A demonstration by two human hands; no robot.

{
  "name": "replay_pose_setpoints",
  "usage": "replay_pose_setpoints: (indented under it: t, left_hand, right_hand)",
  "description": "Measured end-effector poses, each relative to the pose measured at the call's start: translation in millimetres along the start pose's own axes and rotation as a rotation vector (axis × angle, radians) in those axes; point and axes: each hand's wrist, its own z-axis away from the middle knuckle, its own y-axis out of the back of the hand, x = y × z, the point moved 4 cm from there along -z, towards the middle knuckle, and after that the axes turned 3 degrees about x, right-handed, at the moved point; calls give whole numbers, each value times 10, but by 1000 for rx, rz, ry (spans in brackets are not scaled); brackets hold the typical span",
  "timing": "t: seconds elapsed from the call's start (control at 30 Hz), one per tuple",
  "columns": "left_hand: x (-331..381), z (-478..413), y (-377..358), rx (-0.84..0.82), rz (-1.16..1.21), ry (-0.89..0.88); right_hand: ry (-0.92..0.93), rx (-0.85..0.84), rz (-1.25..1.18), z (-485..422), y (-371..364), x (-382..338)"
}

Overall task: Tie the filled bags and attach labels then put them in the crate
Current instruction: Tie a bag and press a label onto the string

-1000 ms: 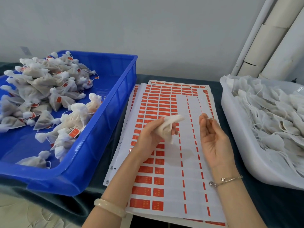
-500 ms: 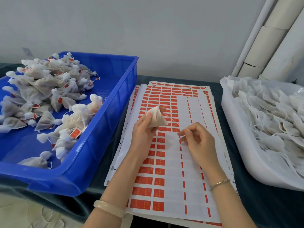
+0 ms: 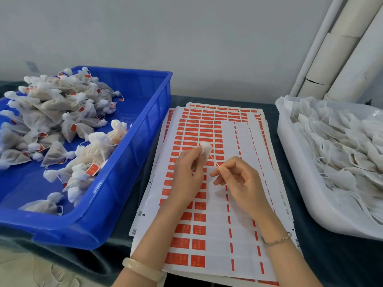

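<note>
- Currently one filled bag (image 3: 206, 149) is off the bench (image 3: 331, 262), held over the label sheets (image 3: 216, 230), centre of the work area, between crate and tub.
- Left hand (image 3: 186, 172): fingers (image 3: 195, 157) curled round the bag's body and gripping it. Only the bag's puffed white top shows above them.
- Bag's long axis runs roughly up and away from the person, gathered end pointing to the far wall.
- One thin white string (image 3: 214, 161) leaves the bag and slants down to the right.
- Right hand (image 3: 240, 181): thumb and forefinger pinch the string's free end; the other fingers (image 3: 247, 179) are loosely curled and hold nothing.
- Bag material: soft, white, gauzy non-woven cloth, slightly see-through, with pale filling.
- Label sheets: flat white paper, stacked and slightly fanned, at least three edges visible. Small red rectangular labels sit in rows; many cells are bare white.
- Blue crate (image 3: 132, 168), left: rigid plastic, rectangular. It holds a heap of tied bags (image 3: 51, 121), too many to count, several carrying red labels.
- White tub (image 3: 294, 172), right: smooth plastic with rounded corners, full of flat untied bags (image 3: 342, 152) with loose strings.
- Bench covered in dark cloth.
- Left wrist: one pale bangle (image 3: 143, 270). Right wrist: one thin chain bracelet (image 3: 276, 240).
</note>
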Motion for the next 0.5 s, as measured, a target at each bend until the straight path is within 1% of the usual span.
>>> replay_pose_setpoints:
  t: [0.23,0.33,0.4,0.5]
  left_hand:
    - [58,14,8,-3,-125,-207]
    - [91,28,-7,-31,-171,-287]
    - [96,30,-10,-42,-157,-298]
    - [57,5,10,-14,-63,-216]
  right_hand:
    - [2,-49,-30,42,-86,-68]
    - [2,-50,-45,58,-110,-92]
    - [8,-41,-24,68,-134,-104]
    - [-1,-20,-14,78,-142,-103]
